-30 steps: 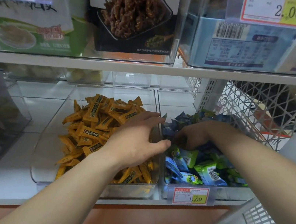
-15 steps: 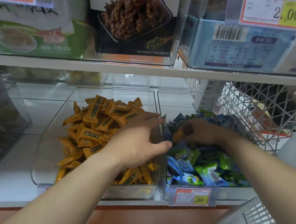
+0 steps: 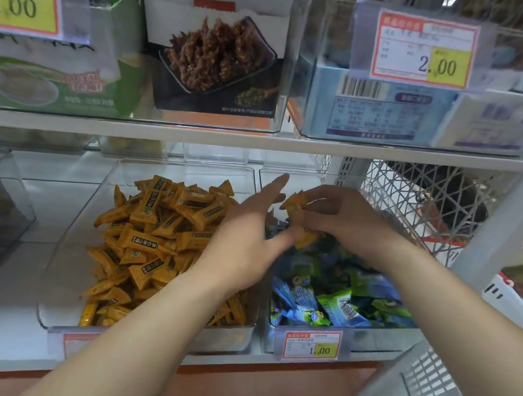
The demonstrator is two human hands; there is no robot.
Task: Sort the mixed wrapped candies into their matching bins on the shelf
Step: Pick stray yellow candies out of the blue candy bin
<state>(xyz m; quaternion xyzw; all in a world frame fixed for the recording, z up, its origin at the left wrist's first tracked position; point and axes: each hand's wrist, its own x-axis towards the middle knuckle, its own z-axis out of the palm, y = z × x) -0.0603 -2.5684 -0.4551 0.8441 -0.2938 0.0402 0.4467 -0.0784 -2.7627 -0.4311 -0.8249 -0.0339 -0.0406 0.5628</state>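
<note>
Above blue-green bin (image 3: 378, 339), right hand (image 3: 345, 221) pinches stray orange candies (image 3: 295, 201), left hand (image 3: 239, 245) fingers spread alongside; drop into orange bin (image 3: 63, 296) pending.

White shelf (image 3: 36, 251) carries orange-candy bin (image 3: 65, 303) and blue-green-candy bin (image 3: 377, 343).

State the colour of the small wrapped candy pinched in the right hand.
Orange: head view shows the small wrapped candy in the right hand.

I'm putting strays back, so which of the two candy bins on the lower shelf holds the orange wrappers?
The left bin, heaped with orange candies. The right bin, beside it, holds blue and green candies instead.
</note>
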